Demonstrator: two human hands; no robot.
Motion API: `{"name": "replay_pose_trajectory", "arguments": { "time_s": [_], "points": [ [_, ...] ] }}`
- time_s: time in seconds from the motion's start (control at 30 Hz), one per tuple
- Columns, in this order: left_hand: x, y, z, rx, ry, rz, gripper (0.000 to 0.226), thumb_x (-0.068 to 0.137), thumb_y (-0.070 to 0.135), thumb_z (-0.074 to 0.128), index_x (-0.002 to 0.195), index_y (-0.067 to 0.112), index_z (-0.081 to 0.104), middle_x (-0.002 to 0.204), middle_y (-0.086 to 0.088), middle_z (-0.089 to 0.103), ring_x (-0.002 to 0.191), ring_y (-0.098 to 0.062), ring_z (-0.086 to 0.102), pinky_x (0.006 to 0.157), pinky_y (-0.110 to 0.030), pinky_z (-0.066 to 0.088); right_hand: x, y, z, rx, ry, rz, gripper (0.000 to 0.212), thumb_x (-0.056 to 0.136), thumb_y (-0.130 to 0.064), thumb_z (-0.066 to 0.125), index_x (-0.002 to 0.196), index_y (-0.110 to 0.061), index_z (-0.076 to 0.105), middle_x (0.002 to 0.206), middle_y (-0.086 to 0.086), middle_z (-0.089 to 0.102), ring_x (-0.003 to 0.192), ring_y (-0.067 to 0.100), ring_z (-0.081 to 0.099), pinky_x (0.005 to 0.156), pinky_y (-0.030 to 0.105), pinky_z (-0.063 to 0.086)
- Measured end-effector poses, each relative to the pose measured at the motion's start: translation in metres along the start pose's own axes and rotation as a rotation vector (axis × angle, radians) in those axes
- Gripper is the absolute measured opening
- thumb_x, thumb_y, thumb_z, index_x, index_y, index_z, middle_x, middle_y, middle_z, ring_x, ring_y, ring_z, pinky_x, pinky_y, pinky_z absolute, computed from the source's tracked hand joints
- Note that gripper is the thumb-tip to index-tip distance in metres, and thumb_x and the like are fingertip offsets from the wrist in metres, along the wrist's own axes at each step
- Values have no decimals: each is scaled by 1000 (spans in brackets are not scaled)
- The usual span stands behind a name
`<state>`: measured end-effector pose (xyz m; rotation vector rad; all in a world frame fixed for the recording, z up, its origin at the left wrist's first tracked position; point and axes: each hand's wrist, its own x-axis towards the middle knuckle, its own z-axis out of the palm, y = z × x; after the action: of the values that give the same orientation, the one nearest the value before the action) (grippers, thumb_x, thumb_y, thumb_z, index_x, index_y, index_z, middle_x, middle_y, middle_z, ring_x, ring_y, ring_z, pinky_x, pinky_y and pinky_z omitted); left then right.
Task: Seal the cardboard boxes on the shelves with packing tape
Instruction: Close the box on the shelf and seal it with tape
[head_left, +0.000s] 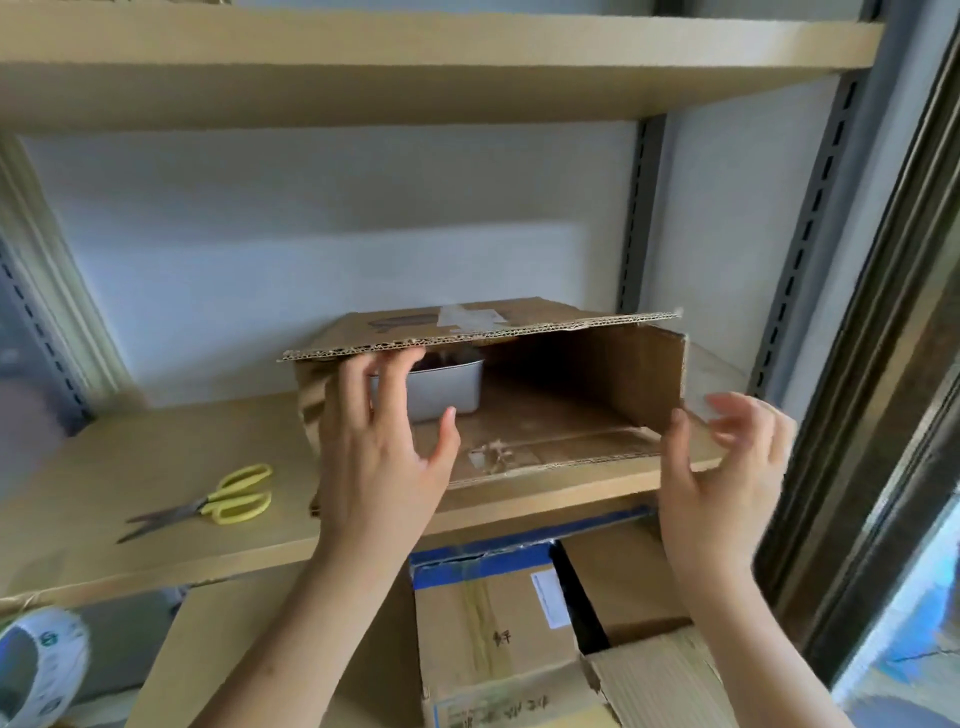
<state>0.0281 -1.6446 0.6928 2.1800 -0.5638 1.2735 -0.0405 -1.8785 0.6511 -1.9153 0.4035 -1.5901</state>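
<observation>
Tape comes first at the far left: a roll of packing tape (39, 670) sits blurred at the bottom-left corner, below the shelf (156, 530) and well apart from both hands. Next along, yellow-handled scissors (208, 503) lie flat on the shelf board, blades pointing left, just left of the left hand (382, 462). That hand reaches up to the cardboard box (519, 364), which lies on its side on the shelf with its open mouth turned toward the person. Its fingers (389, 374) are spread and nearly straight, the tips touching the underside of the top flap (467, 338) near its left end; they clasp nothing. The flap sticks out level, its long edge running left to right across the view, so it would have to swing down toward the hands to shut the mouth. Inside, behind the left fingers, stands a small grey tub (447, 389). The bottom flap (545, 452) lies flat on the shelf board, pointing at the person. The right side panel (639, 374) stands upright, and just beside its front edge the right hand (722, 467) hovers, fingers loosely curved and released, holding nothing; whether the thumb touches the cardboard is unclear. Both hands bracket the opening, the left nearer the top flap. Below the shelf, more boxes (493, 623) wait. Closing the flaps looks like the step in hand; taping seems not yet started here.
</observation>
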Motion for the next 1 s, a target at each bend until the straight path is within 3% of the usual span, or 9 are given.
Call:
{"name": "replay_pose_trajectory", "arguments": {
  "time_s": [0.07,0.17,0.27,0.43,0.57,0.67,0.77,0.9,1.0],
  "points": [
    [-3,0,3,37,-7,10,54,81,23,73,130,10,54,122,-11,45,112,-28,50,95,-37,45,0,2,0,87,-78,143,29,94,-26,61,120,-13,57,118,-2,51,101,16,59,88,33,53],
    [-8,1,5,40,-14,29,59,78,21,74,131,10,52,123,-10,42,112,-29,50,95,-38,46,-6,-12,9,130,-275,-128,28,96,-18,58,123,-15,66,119,-7,59,99,2,59,86,17,50],
    [-10,-1,5,6,-54,18,67,76,36,77,133,13,51,124,-9,40,111,-27,50,92,-40,51,-6,-12,23,-1,-394,-409,26,100,-18,56,122,-18,70,115,-7,69,105,12,56,92,30,48],
    [-35,-17,0,107,-308,193,103,58,69,77,144,25,39,128,-11,34,112,-28,50,90,-35,51,2,2,28,-15,-510,-318,25,98,-18,54,117,-22,71,126,-15,64,122,5,52,97,31,50],
    [-44,-35,5,205,-71,361,72,64,35,91,119,16,48,116,-9,40,98,-28,48,86,-35,41,9,12,23,120,-395,-357,17,99,-16,52,105,-7,65,109,-3,60,102,17,57,81,34,51],
    [-46,-42,11,243,181,392,61,75,41,86,115,16,47,111,-10,38,96,-28,48,80,-38,42,7,19,26,59,-181,-415,30,91,-23,64,110,-3,53,114,8,44,107,26,47,88,35,45],
    [-39,-43,16,313,225,355,72,78,52,80,136,25,48,126,-13,38,116,-33,45,93,-45,43,5,24,27,0,38,-384,55,85,-33,75,120,-5,44,120,12,34,113,32,39,90,44,46],
    [-27,-45,24,331,103,440,50,90,45,69,135,24,61,148,-4,51,141,-27,41,116,-48,28,7,27,31,-119,-122,-580,69,90,-44,67,144,-9,41,142,15,36,134,37,36,111,62,29],
    [-29,-55,33,235,38,504,45,92,34,70,132,16,62,143,-5,54,137,-28,47,113,-51,37,6,41,44,-260,-287,-722,64,94,-48,59,147,-13,45,154,8,38,144,40,28,117,64,15]
  ]
}}
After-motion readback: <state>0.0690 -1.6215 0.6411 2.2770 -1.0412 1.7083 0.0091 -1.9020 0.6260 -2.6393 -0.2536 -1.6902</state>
